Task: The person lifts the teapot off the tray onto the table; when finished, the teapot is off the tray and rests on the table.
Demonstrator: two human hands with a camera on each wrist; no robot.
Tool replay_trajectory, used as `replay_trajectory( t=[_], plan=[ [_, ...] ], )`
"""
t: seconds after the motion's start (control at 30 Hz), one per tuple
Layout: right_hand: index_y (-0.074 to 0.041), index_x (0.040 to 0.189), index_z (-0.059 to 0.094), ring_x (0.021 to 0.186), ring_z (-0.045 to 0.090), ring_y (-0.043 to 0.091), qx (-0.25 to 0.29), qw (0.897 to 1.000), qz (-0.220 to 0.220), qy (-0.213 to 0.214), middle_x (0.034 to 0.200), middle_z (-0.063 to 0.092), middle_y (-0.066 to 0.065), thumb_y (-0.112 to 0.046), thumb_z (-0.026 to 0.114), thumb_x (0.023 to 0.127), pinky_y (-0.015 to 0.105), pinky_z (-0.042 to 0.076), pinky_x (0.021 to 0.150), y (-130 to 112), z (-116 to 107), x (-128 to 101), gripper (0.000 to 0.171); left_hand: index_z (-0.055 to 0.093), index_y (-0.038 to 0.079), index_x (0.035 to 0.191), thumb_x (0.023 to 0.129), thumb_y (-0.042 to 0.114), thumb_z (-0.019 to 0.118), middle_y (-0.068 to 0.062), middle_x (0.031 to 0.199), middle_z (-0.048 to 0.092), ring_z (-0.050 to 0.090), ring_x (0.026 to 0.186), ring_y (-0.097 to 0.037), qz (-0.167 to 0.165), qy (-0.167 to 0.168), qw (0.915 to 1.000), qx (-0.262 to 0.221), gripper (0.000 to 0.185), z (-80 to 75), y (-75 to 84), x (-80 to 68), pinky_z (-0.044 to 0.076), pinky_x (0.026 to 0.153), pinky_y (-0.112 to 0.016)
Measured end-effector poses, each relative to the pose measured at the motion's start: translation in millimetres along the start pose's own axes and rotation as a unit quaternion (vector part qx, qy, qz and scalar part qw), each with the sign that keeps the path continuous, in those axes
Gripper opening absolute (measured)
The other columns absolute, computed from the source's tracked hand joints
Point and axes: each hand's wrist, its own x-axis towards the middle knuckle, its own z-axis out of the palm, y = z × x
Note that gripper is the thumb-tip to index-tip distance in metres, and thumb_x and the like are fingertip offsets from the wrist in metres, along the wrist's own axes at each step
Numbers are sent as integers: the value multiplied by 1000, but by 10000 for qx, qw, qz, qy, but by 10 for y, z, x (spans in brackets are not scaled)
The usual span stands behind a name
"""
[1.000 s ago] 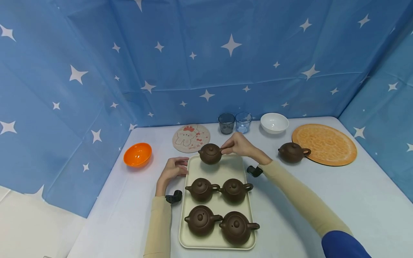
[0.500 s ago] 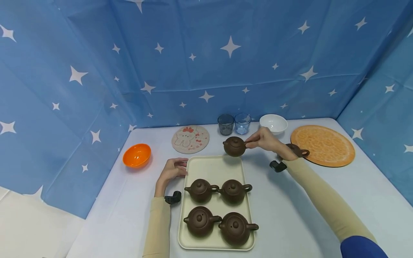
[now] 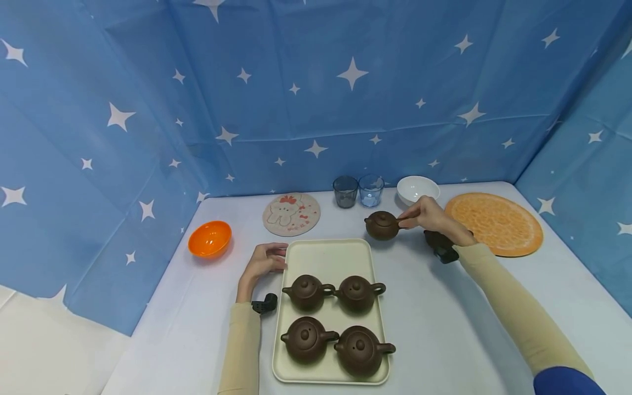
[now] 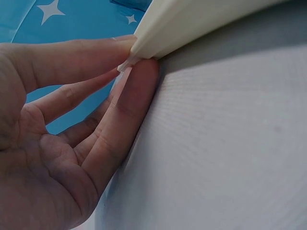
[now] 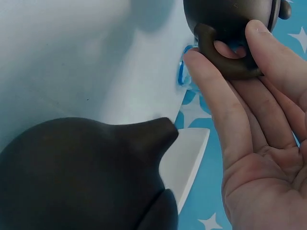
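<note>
My right hand pinches the loop handle of a small dark brown teapot, just beyond the tray's back right corner. The right wrist view shows thumb and fingers on that handle. My left hand is at the left edge of a cream tray; in the left wrist view its fingers pinch the tray's rim. Two teapots stand mid-tray and two larger ones at its front, spouts left. Another brown teapot, partly hidden by my right wrist, stands on the table.
An orange bowl is at the left, a round rabbit mat behind the tray. Two glasses and a white bowl line the back. An orange round mat lies right. A starry blue curtain rises behind the table.
My right hand has carried the small teapot rightward from over the tray's back end to beyond its back right corner. The left hand has stayed at the tray's edge.
</note>
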Motion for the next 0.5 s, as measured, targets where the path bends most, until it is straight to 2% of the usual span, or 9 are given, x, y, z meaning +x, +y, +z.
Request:
replay_trajectory(
  t=[0.13,0.27,0.5],
  plan=[
    [11,97,72,76,71,32,29,10000,61,-50,87,71,24,-1,74,80,33,59,65,23,-17,-19,20,51,-12,129,72,-17,66,-31,114,57,65,79,-18,-9,5,10000,10,59,-5,-11,11,60,73,-37],
    [9,95,73,73,71,25,-33,9999,58,-79,85,72,21,-2,75,80,27,56,61,41,-12,-34,19,51,-13,129,71,-16,67,-30,112,58,64,77,-16,25,15,10000,41,60,-18,-55,49,61,70,-35],
    [9,95,73,73,71,26,73,9997,-106,-225,85,72,22,0,75,79,24,57,63,57,26,-51,18,55,-8,128,70,-15,68,-27,112,59,63,75,-15,4,221,9998,-18,60,-42,-278,190,61,68,-33]
  ],
)
